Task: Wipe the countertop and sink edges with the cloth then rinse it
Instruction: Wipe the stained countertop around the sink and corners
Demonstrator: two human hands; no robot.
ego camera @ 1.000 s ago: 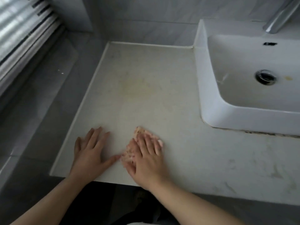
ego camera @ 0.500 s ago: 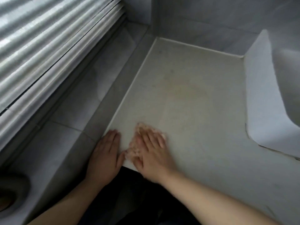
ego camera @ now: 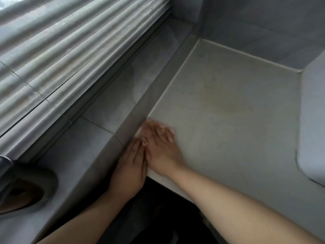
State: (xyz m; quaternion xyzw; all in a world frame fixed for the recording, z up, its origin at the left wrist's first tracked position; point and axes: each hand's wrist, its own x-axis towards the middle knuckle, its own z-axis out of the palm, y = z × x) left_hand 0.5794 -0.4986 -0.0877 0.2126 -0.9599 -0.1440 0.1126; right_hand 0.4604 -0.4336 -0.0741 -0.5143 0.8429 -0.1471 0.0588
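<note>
My right hand (ego camera: 162, 148) lies flat on the pale countertop (ego camera: 228, 111) at its front left corner and presses a small pinkish cloth (ego camera: 145, 125) under the fingers. Only a blurred strip of the cloth shows past the fingertips, against the countertop's left rim. My left hand (ego camera: 130, 168) rests flat with its fingers together just left of the right hand, on the grey ledge at the countertop's edge, and holds nothing. The white sink (ego camera: 311, 120) shows only as its outer left wall at the right edge of the view.
A grey tiled ledge (ego camera: 109, 110) runs along the countertop's left side under closed window blinds (ego camera: 61, 59). A grey wall (ego camera: 263, 29) stands behind the countertop. A dark rounded fixture (ego camera: 26, 189) sits at the lower left.
The view has swung left, so the sink basin and tap have left the frame. Both hands slid left to the countertop's left rim, the left hand now off the top onto the ledge.
</note>
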